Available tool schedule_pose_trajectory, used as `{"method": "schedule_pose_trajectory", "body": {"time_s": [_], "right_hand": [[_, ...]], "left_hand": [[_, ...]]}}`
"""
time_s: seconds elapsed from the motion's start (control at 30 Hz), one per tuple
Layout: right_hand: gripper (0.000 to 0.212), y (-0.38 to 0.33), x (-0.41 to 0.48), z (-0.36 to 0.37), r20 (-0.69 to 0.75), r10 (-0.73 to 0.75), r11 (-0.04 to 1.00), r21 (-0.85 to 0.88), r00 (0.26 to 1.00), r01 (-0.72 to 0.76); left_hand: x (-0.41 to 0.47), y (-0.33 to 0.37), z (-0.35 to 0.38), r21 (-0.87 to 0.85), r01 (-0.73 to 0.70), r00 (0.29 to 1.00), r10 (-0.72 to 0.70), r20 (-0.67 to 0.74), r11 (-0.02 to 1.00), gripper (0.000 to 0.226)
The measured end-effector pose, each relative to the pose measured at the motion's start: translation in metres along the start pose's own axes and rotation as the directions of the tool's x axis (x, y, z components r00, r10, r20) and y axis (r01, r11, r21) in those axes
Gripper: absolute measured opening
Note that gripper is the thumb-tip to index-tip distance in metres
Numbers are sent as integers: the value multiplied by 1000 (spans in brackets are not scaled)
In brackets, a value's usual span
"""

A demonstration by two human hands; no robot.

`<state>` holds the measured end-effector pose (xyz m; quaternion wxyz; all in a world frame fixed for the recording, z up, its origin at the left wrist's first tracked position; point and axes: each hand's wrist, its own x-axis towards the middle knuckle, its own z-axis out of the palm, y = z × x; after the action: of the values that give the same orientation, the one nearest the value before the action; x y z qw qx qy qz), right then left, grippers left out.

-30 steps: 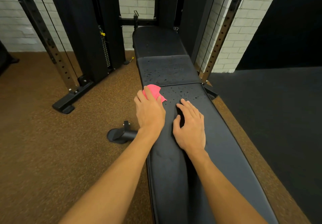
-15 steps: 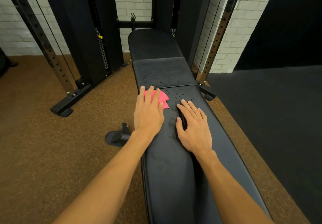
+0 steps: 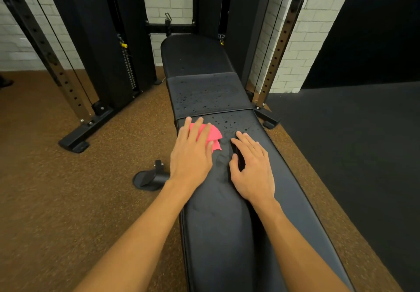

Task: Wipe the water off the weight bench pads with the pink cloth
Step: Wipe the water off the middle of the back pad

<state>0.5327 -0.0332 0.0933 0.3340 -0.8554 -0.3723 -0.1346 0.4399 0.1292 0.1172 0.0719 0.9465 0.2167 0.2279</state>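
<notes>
We log a black weight bench (image 3: 218, 235), three pads in line, standing on a brown speckled floor (image 3: 68, 200). A pink cloth (image 3: 212, 133) lies bunched on the long pad. The left grip (image 3: 191, 155) presses flat on the cloth, fingers straight. The right grip (image 3: 252, 166) lies flat on the pad just right of the cloth. Water drops (image 3: 231, 123) bead just beyond the cloth, with more on the middle pad (image 3: 209, 91) past it.

bench pads (image 3: 218, 223): smooth black vinyl, slight sheen | pink cloth (image 3: 212, 133): matt fabric
</notes>
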Motion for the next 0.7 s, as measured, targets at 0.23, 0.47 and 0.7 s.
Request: {"method": "schedule_pose_trajectory", "body": {"time_s": [0.23, 0.47, 0.7], "right_hand": [[44, -1, 1, 2, -17, 10, 1000, 11, 1000, -10], [44, 1, 0, 2, -13, 5, 999, 35, 1000, -4], [43, -2, 0, 0, -37, 25, 998, 63, 999, -23]], "left_hand": [[28, -10, -10, -38, 200, 979, -198, 37, 979, 55], [1, 16, 4, -14, -55, 998, 55, 40, 998, 51], [28, 5, -4, -20, 130, 989, -128, 73, 991, 55]]}}
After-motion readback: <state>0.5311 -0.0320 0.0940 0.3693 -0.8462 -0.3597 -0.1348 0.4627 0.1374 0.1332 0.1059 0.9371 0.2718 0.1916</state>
